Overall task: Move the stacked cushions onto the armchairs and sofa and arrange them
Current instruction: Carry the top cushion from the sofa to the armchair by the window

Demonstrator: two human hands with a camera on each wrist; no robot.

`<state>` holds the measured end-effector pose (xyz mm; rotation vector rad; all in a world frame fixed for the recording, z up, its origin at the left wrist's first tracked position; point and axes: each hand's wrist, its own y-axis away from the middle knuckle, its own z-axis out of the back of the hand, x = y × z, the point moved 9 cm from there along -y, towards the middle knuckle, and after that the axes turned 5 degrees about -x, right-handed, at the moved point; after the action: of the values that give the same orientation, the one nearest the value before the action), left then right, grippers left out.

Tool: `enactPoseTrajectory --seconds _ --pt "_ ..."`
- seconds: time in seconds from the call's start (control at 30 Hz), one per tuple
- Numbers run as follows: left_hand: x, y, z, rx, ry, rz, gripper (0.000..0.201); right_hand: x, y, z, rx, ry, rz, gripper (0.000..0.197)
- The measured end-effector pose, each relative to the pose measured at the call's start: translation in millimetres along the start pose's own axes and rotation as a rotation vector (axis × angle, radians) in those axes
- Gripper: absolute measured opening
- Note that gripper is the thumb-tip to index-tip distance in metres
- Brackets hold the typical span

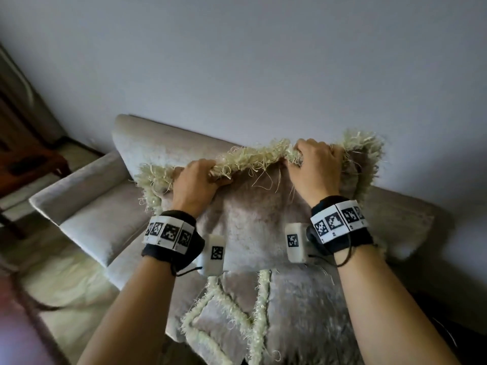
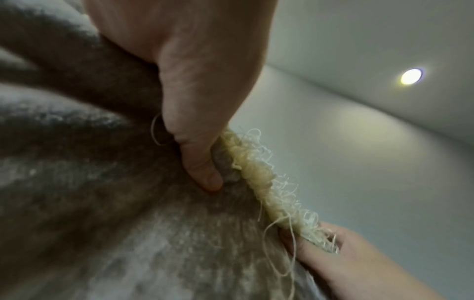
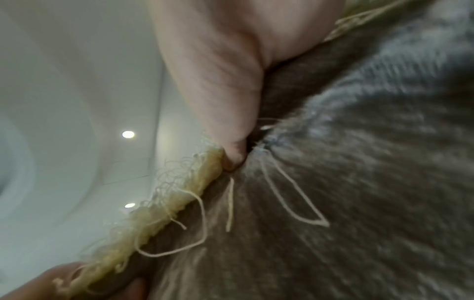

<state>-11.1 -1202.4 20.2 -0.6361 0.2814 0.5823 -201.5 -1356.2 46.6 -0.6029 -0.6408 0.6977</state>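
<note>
**Head view: both hands clamp the fringed top edge of a cushion at the armchair**

Head camera looks down on a pale beige velvet armchair [image 1: 110, 214] standing against a plain white wall [image 1: 263, 61]. Upright in front of the armchair's backrest is a square grey-beige plush cushion with a shaggy cream fringe border [image 1: 253, 225], and it is held by its top edge. The left hand [image 1: 196, 184] grasps that edge toward the side of the armchair's visible armrest, fingers curled over the fringe and thumb pressed into the plush face. The right hand [image 1: 315, 168] grasps the same edge farther from that armrest, knuckles up, fingers wrapped round the fringe. Both wrists wear black bands with white coded tags.

Below the held cushion, at the front of the armchair, lies a second grey plush cushion with cream fringe lines across its face [image 1: 263, 312]; the held cushion's lower edge overlaps its top.

From the left wrist camera, the left thumb [image 2: 202, 162] digs into the plush just beside the cream fringe [image 2: 256, 172], and the right hand [image 2: 341, 261] grips farther along the same edge. From the right wrist camera, the right thumb [image 3: 231, 132] pinches at the fringe [image 3: 179, 199], with loose cream threads trailing over the plush. Round ceiling lights [image 3: 128, 134] glow above.
</note>
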Motion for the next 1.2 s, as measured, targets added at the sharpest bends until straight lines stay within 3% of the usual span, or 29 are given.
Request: enactPoseTrajectory --seconds 0.17,0.3,0.43,0.53,0.7,0.77,0.87,1.0,1.2 --pt "63 34 71 -0.284 -0.004 0.159 0.023 80 11 -20 0.052 -0.109 0.052 0.017" --pt "122 60 117 -0.392 -0.041 0.227 0.024 157 22 -41 0.072 -0.194 0.131 0.018" --pt "203 85 155 -0.397 -0.087 0.318 0.027 245 44 -73 0.100 -0.282 0.200 0.022" --pt "259 110 182 -0.401 -0.057 0.405 0.032 310 62 -100 0.141 -0.358 0.253 0.041" --pt "333 155 222 -0.372 -0.093 0.461 0.021 393 107 -170 0.350 -0.522 0.268 0.048" --pt "360 168 244 -0.385 -0.140 0.486 0.023 423 125 -193 0.430 -0.572 0.264 0.045" --pt "400 186 279 -0.429 -0.171 0.545 0.022 475 147 -220 0.585 -0.637 0.352 0.023" --pt "450 208 328 -0.510 -0.230 0.589 0.014 548 180 -256 0.866 -0.532 0.539 0.042" --pt "518 225 372 -0.590 -0.309 0.642 0.012 637 193 -292 0.800 -0.498 0.649 0.012"
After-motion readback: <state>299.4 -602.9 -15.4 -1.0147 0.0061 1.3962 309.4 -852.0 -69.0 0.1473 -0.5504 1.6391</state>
